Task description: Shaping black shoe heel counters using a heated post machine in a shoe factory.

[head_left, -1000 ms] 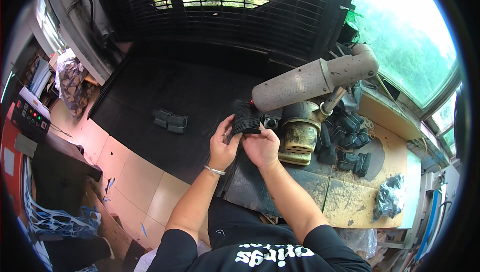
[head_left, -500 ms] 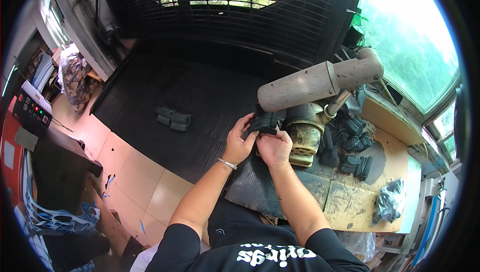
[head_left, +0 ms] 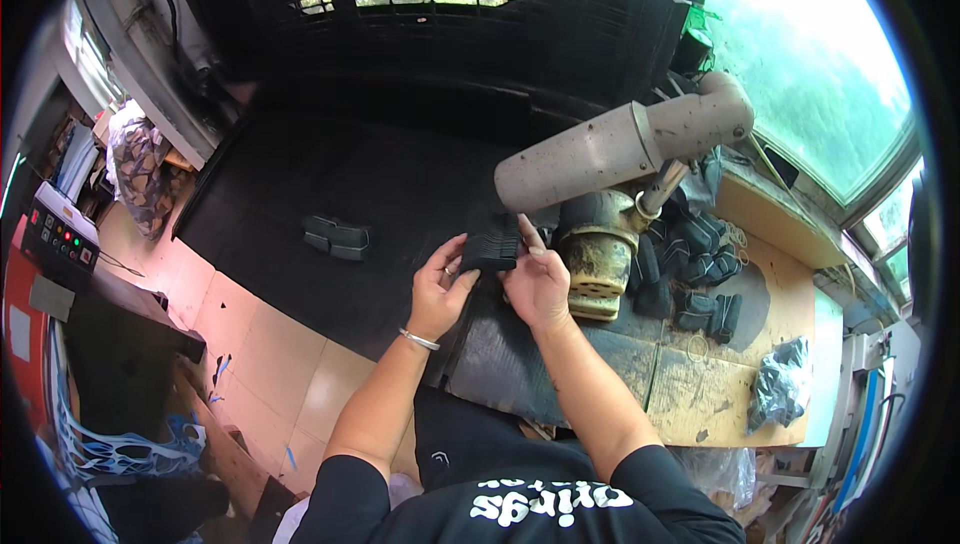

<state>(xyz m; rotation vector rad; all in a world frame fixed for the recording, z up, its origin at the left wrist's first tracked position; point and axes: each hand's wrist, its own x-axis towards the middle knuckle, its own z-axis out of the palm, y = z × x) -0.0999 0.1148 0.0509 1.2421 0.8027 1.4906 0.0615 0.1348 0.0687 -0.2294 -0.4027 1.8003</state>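
Between my two hands is a stack of thin black pieces (head_left: 490,249) with ribbed edges, held over the dark table. My left hand (head_left: 440,289) grips its left end, thumb at the near side and fingers behind. At the stack's right end my right hand (head_left: 540,284) has its palm turned up and fingers apart, the forefinger stretched upward beside the pieces. Whether those fingers touch the stack is hard to tell. A tied black bundle (head_left: 337,237) lies farther left on the black tabletop (head_left: 400,174).
A grey metal cylinder arm (head_left: 580,154) slants above a worn round machine head (head_left: 597,259) near my right hand. Several black bundles (head_left: 700,254) lie right of it, with a plastic-wrapped package (head_left: 780,384) nearer. A control box (head_left: 62,229) stands at far left.
The stack has come nearer to me and left, clear of the cylinder's end. My right hand has turned palm up and its fingers have spread. The view has shifted slightly.
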